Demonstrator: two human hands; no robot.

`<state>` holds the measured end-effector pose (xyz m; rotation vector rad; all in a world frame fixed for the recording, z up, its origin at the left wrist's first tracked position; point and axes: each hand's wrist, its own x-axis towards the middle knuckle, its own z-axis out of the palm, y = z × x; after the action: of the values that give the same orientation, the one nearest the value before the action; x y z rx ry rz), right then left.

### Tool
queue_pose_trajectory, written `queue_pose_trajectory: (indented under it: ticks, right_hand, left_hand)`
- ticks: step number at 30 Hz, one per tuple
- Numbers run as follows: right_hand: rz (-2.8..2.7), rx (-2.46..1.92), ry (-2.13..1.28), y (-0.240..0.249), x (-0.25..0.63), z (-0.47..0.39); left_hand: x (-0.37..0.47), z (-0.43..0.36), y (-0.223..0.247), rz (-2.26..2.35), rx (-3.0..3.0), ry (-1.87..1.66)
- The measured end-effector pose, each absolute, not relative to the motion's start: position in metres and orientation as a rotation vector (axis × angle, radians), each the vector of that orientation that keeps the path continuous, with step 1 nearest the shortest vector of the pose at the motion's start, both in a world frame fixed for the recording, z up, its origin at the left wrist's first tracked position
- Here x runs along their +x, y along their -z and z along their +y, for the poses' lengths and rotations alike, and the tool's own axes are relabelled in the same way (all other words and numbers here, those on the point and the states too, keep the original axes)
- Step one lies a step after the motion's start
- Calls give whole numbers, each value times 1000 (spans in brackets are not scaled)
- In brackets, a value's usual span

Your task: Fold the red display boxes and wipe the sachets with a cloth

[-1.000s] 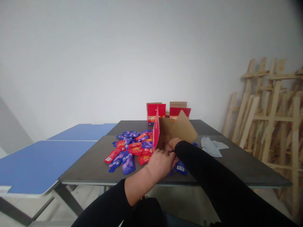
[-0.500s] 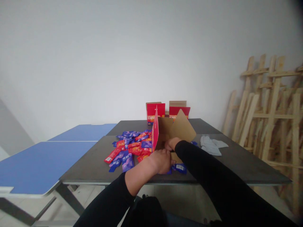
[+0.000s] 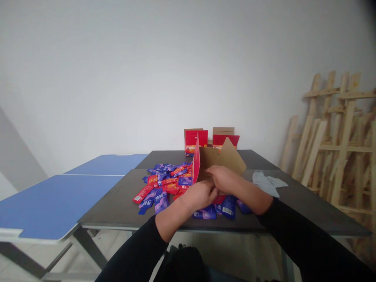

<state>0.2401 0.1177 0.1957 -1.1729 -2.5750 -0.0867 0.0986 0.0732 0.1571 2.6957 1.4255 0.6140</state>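
Centrally on the dark bench [image 3: 111, 207], an open cardboard box [image 3: 208, 154] sits between loose packets, its red flap [image 3: 196, 166] upright on the left and its brown flap [image 3: 231, 159] slanting out on the right. Two bare hands meet at its near side. The left hand [image 3: 201, 194] is partly closed, fingers curled at the near edge; the right hand [image 3: 225, 179] bends inward over the opening, its fingers loosely curved. Whether either one grips the cardboard or a packet cannot be told, as the fingertips are hidden.

The box looks light and fairly stiff along its walls, but the flaps probably bend easily at their creases, so the wall edges or lower corners seem the surest hold; pulling on a flap could twist or crease it. The packets, a red-and-purple heap [image 3: 170, 184] to the left and several purple ones [image 3: 228, 207] in front, look soft, slim and perhaps slippery, best pinched across the middle or by a sealed end.
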Motion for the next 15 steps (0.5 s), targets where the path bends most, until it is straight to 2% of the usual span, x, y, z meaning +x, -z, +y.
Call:
queue_pose_trajectory:
  ticks: [4, 8, 13, 15]
  right_hand:
    - [-2297, -815, 242, -157, 292, 81]
    - [-2156, -794, 306, -108, 339, 80]
    - [-1985, -1229, -180, -93, 369, 132]
    - [-1906, -1243, -425, -100, 371, 159]
  left_hand:
    - [89, 73, -147, 1325, 2670, -899]
    - [79, 74, -134, 1208, 2765, -1115]
    - [75, 81, -125, 1090, 2997, -1422]
    - [74, 84, -125, 1087, 3033, -1563]
